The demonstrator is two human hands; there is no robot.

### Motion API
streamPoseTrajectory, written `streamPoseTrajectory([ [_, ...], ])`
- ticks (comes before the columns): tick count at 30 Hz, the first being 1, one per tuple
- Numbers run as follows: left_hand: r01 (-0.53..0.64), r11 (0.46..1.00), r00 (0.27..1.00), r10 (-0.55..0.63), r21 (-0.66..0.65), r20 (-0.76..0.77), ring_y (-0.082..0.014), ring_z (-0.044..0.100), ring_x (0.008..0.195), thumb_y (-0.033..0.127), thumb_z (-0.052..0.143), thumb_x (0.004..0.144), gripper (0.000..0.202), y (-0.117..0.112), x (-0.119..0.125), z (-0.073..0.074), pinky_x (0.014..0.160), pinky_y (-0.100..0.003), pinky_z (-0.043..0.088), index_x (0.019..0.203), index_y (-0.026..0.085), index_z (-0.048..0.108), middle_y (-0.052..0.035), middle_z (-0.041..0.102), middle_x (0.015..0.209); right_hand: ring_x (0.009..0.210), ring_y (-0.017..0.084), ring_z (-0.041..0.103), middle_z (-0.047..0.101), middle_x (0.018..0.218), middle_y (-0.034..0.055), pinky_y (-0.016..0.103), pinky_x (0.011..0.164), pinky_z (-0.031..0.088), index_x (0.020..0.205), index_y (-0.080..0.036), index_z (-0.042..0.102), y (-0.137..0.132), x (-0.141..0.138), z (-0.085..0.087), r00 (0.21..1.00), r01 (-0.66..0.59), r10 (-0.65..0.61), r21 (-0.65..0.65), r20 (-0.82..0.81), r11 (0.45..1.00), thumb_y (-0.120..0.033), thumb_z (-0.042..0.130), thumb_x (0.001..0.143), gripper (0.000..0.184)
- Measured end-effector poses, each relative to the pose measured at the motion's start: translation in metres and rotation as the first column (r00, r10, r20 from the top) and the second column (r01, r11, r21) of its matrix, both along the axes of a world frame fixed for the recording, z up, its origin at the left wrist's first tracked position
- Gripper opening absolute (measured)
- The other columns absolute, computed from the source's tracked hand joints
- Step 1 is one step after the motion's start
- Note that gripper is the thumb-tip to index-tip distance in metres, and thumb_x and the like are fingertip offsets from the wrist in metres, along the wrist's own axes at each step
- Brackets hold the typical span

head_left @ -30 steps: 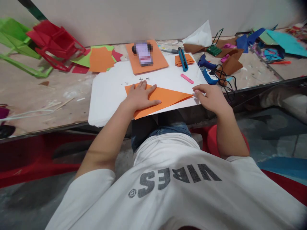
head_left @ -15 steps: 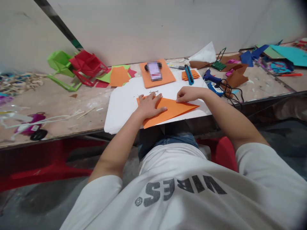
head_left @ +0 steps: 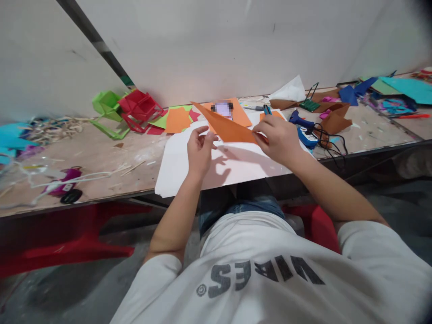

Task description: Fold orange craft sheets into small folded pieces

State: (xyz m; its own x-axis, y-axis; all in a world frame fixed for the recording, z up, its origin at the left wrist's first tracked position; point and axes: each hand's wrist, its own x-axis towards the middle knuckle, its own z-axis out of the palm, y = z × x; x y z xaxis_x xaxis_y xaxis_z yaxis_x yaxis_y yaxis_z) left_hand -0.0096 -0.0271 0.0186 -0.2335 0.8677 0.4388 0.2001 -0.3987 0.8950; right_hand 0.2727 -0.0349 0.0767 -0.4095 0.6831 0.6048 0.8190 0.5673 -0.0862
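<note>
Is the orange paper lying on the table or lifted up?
Lifted up. The right hand pinches one end of the orange paper, the left hand touches its near edge, and its shadow falls on the white sheet below.

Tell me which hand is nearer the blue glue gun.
Right. The right hand, pinching the orange paper, is just left of the glue gun; the left hand is farther left, over the white sheet.

Blurred item (head_left: pixel 223 109) on orange sheet (head_left: pixel 243 118), worktop back edge: pixelated, lower part behind raised folded orange paper (head_left: pixel 229 128). Blue cutter (head_left: pixel 266 109) mostly behind right hand (head_left: pixel 278 139), which pinches the paper. Left hand (head_left: pixel 199 150): contact with paper unclear. Teal sheet (head_left: pixel 410 87), far right: cut by picture edge.
</note>
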Motion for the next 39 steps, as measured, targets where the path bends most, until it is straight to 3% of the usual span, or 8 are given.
streamPoseTrajectory([
  [3, 0.151, 0.987, 0.963, -0.132, -0.063, 0.235, -0.0258, 0.085, 0.092, 0.089, 0.079, 0.097, 0.072, -0.035, 0.014, 0.000, 0.081, -0.038, 0.071, 0.127, 0.023, 0.076, -0.0112, 0.085, 0.113, 0.088, 0.025, 0.066, 0.085, 0.107, 0.0087, 0.043, 0.075, 0.038, 0.106, -0.029, 0.080, -0.044, -0.003, -0.027, 0.993, -0.093, 0.070, 0.253, 0.100, 0.963, -0.022, 0.062, 0.117, 0.023],
  [6, -0.035, 0.999, 0.941, 0.027, 0.019, 0.337, -0.0281, 0.086, 0.115, 0.072, 0.097, 0.087, 0.061, -0.057, 0.019, -0.010, 0.098, -0.038, 0.073, 0.120, 0.023, 0.079, -0.0112, 0.086, 0.124, 0.079, 0.023, 0.061, 0.085, 0.097, 0.0043, 0.042, 0.069, 0.035, 0.103, -0.030, 0.079, -0.076, -0.009, -0.058, 0.976, -0.192, 0.138, 0.378, 0.167, 0.906, -0.015, 0.067, 0.115, 0.022],
  [11, -0.131, 0.991, 0.929, 0.131, -0.021, 0.347, -0.0264, 0.085, 0.106, 0.048, 0.098, 0.082, 0.045, -0.058, 0.008, -0.029, 0.097, -0.039, 0.071, 0.111, 0.019, 0.079, -0.0100, 0.087, 0.115, 0.103, 0.030, 0.076, 0.086, 0.121, 0.0137, 0.047, 0.084, 0.054, 0.113, -0.025, 0.081, -0.082, -0.005, -0.075, 0.969, -0.246, 0.245, 0.113, 0.022, 0.963, -0.050, 0.077, 0.116, 0.025],
  [15, -0.055, 0.992, 0.958, 0.084, -0.112, 0.276, -0.0262, 0.084, 0.097, 0.053, 0.101, 0.077, 0.054, -0.055, 0.006, -0.031, 0.087, -0.037, 0.070, 0.113, 0.018, 0.081, -0.0108, 0.088, 0.112, 0.147, 0.042, 0.071, 0.075, 0.159, 0.0230, 0.062, 0.123, 0.059, 0.151, -0.024, 0.075, -0.038, 0.006, -0.047, 0.921, -0.354, 0.301, -0.209, -0.249, 0.911, -0.069, 0.074, 0.112, 0.059],
  [20, 0.069, 0.975, 0.986, -0.034, -0.213, 0.164, -0.0286, 0.086, 0.105, 0.055, 0.098, 0.080, 0.057, -0.052, 0.013, -0.029, 0.090, -0.037, 0.070, 0.120, 0.017, 0.081, -0.0137, 0.090, 0.120, 0.163, 0.043, 0.062, 0.063, 0.181, 0.0208, 0.064, 0.132, 0.054, 0.172, -0.029, 0.060, 0.056, 0.001, -0.010, 0.870, -0.486, 0.321, -0.542, -0.374, 0.686, -0.076, 0.090, 0.096, 0.094],
  [27, 0.009, 0.954, 0.984, 0.045, -0.299, 0.172, -0.0242, 0.084, 0.083, 0.049, 0.092, 0.079, 0.054, -0.040, 0.011, -0.037, 0.078, -0.036, 0.069, 0.119, 0.023, 0.067, -0.0053, 0.087, 0.098, 0.096, 0.026, 0.075, 0.084, 0.096, 0.0051, 0.038, 0.087, 0.057, 0.130, -0.024, 0.087, 0.129, -0.013, -0.012, 0.943, -0.298, 0.262, -0.868, -0.203, 0.399, -0.053, 0.107, 0.079, 0.063],
  [34, -0.165, 0.964, 0.985, 0.151, -0.207, -0.080, -0.0300, 0.082, 0.124, 0.035, 0.082, 0.086, 0.073, -0.040, 0.008, -0.047, 0.100, -0.044, 0.072, 0.151, 0.028, 0.051, -0.0183, 0.073, 0.152, 0.097, 0.026, 0.071, 0.082, 0.102, 0.0085, 0.040, 0.089, 0.051, 0.099, -0.020, 0.083, 0.119, -0.017, 0.005, 0.972, -0.192, 0.228, -0.774, -0.062, 0.604, -0.022, 0.091, 0.089, 0.013],
  [39, -0.291, 0.956, 0.758, 0.203, -0.043, -0.620, -0.0508, 0.028, 0.186, 0.039, 0.097, 0.081, 0.129, -0.055, 0.015, -0.045, 0.137, -0.069, 0.051, 0.188, 0.030, 0.025, -0.0269, 0.021, 0.198, 0.106, 0.028, 0.070, 0.084, 0.120, 0.0129, 0.039, 0.085, 0.042, 0.109, -0.019, 0.084, 0.104, -0.030, 0.017, 0.960, -0.120, 0.238, -0.550, 0.148, 0.826, -0.011, 0.073, 0.099, 0.017],
])
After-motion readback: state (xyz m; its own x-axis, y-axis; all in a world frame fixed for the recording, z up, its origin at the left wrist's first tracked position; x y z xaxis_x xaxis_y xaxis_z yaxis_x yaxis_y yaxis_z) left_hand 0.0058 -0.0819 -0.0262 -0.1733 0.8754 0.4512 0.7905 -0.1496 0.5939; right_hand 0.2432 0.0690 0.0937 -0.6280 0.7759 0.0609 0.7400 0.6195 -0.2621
